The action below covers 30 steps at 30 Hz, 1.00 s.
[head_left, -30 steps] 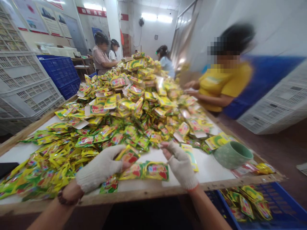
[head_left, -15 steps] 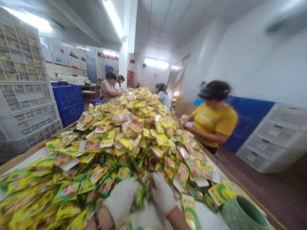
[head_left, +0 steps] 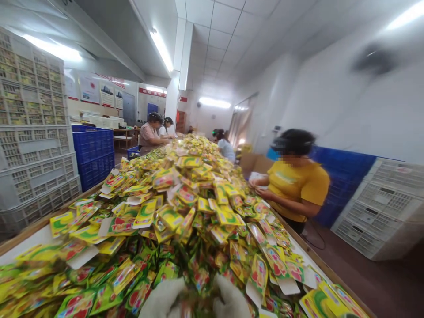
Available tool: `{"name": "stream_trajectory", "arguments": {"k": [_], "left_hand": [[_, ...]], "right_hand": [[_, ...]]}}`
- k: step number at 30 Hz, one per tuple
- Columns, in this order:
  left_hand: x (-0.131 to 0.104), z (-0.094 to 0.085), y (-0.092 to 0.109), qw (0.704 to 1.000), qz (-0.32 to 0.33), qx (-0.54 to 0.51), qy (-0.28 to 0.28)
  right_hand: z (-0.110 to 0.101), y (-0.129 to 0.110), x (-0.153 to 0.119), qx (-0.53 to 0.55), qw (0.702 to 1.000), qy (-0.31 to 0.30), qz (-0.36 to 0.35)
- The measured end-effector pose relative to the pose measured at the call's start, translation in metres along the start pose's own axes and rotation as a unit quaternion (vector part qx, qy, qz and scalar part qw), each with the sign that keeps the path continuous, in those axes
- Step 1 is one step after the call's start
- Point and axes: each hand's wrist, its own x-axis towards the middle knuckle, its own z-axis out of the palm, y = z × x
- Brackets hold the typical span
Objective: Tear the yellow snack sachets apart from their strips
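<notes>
At the bottom edge, my left hand (head_left: 165,300), in a white glove, curves inward among small green and yellow sachets (head_left: 200,278) with red fruit prints. Opposite it, my right hand (head_left: 233,298), gloved too, curls in from the other side. Between the two hands lies a blurred bunch of sachets (head_left: 198,304), gathered between the palms; the lower parts of both hands are cut off by the frame. Yellow and green card packets (head_left: 142,212), some with white flaps sticking out, are heaped just beyond.
The heap runs far down a long wooden-edged table (head_left: 36,227). A person in a yellow shirt (head_left: 298,185) stands at the right side; others work farther back. White crates (head_left: 36,176) and blue crates (head_left: 92,154) are stacked left, more crates (head_left: 380,207) right.
Both hands have come down toward the bottom edge, closer to me, with sachets between them. The view has tilted up, and the green cup at the lower right has left the frame.
</notes>
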Motion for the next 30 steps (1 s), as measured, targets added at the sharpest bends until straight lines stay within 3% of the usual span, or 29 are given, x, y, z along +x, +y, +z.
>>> {"name": "stream_trajectory", "arguments": {"k": [4,7,10,15,20,26,30], "left_hand": [[-0.007,-0.019,0.013,0.956,-0.084,-0.27,0.078],[-0.006,-0.026,0.023,0.925,-0.135,-0.346,0.082],[-0.006,-0.026,0.025,0.901,-0.164,-0.398,0.063],[-0.009,-0.022,0.023,0.887,-0.2,-0.416,0.016],[-0.007,-0.015,0.019,0.871,-0.195,-0.451,-0.011],[-0.006,-0.02,0.015,0.923,-0.186,-0.335,-0.044],[-0.006,-0.021,0.015,0.924,-0.165,-0.319,-0.132]], "right_hand": [[-0.011,-0.04,0.002,0.21,0.978,0.018,0.009],[-0.009,-0.067,0.007,0.283,0.957,-0.051,0.041],[0.0,-0.075,0.01,0.272,0.957,-0.091,0.031],[0.013,-0.061,0.004,0.284,0.948,-0.135,0.042],[0.014,-0.053,-0.002,0.291,0.948,-0.119,0.044],[0.0,-0.044,-0.001,0.174,0.964,-0.191,-0.053],[-0.001,-0.042,0.0,0.123,0.973,-0.195,-0.024]]}}
